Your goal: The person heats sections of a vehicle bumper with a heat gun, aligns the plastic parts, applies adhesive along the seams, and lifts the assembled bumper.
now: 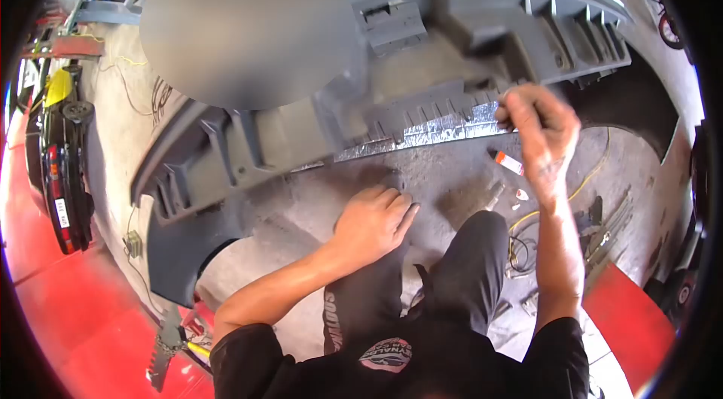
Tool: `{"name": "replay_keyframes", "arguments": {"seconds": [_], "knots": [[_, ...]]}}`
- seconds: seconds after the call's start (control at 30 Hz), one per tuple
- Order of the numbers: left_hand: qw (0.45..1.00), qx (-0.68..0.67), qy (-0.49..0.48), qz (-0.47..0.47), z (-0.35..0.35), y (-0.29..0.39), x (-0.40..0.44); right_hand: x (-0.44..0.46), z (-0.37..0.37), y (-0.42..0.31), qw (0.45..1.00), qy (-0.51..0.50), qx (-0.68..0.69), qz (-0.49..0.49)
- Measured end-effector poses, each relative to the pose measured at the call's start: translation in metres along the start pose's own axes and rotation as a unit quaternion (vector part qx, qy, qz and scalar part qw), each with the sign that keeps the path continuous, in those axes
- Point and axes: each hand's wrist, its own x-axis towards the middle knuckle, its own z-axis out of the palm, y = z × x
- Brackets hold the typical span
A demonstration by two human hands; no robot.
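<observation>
A large grey plastic car bumper (pixel 294 128) lies across the floor in front of me, its ribbed inner side showing. Silver foil tape (pixel 444 130) runs along its near edge. My right hand (pixel 538 117) is raised over the right end of the foil, fingers curled and pinched; whatever may be between them is too small to make out. My left hand (pixel 376 222) rests near my left knee, its fingers bent loosely, with nothing visible in it. An orange and white tube (pixel 509 162) lies on the floor below my right hand.
A small white and red piece (pixel 521 194) lies by my right knee. A yellow cable (pixel 580 187) and metal tools (pixel 606 237) are on the right. A blurred oval covers the upper left. A black car part with lights (pixel 64 173) stands at far left.
</observation>
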Motion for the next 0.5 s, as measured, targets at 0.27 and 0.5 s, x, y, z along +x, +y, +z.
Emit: {"name": "replay_keyframes", "arguments": {"seconds": [0.27, 0.5], "knots": [[0.994, -0.031, -0.071, -0.079, -0.009, 0.015, -0.014, -0.027, 0.026, -0.072, 0.936, -0.298, -0.097, -0.16], [0.947, -0.215, -0.042, -0.233, -0.05, 0.081, -0.056, 0.114, -0.02, -0.187, 0.953, -0.212, -0.215, 0.012]]}}
